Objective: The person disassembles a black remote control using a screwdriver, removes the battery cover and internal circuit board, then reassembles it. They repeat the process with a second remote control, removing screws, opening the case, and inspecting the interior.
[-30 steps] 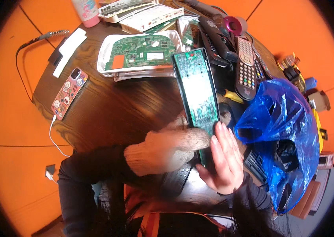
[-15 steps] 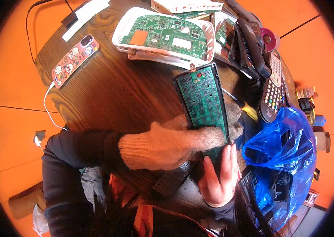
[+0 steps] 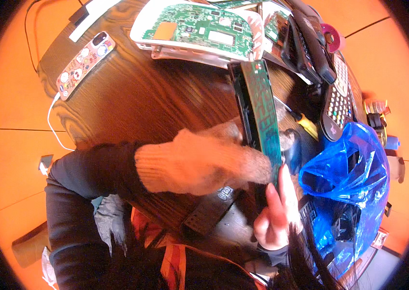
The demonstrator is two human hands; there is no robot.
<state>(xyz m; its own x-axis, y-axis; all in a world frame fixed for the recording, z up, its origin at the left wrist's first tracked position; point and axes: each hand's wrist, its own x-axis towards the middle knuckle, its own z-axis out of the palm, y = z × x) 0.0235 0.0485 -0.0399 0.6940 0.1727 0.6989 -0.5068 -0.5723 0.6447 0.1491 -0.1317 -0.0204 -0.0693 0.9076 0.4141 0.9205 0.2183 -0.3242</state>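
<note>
A long green circuit board (image 3: 265,104) sits at an angle against a black remote-control shell (image 3: 244,104), both upright over the table. My left hand (image 3: 204,164), in a pale knitted glove, is closed around the shell, its thumb across the front. Other gloved fingers show behind the right edge. My bare right hand (image 3: 277,220) is at the lower end, its fingertips on the board's edge; its thumb is hard to make out. Below my left hand lies another black remote-control piece (image 3: 209,212). A screwdriver with a yellow handle (image 3: 307,126) lies right of the board.
A white housing with a green board (image 3: 199,34) stands at the back. Several remote controls (image 3: 306,53) are piled at the far right, near a pink tape roll (image 3: 330,38). A blue plastic bag (image 3: 347,179) fills the right side. A phone (image 3: 83,65) on a cable lies left.
The board and shell have turned; the board now appears narrower, with more of the black shell showing on its left. My right hand has shifted slightly and its fingers have bent more.
</note>
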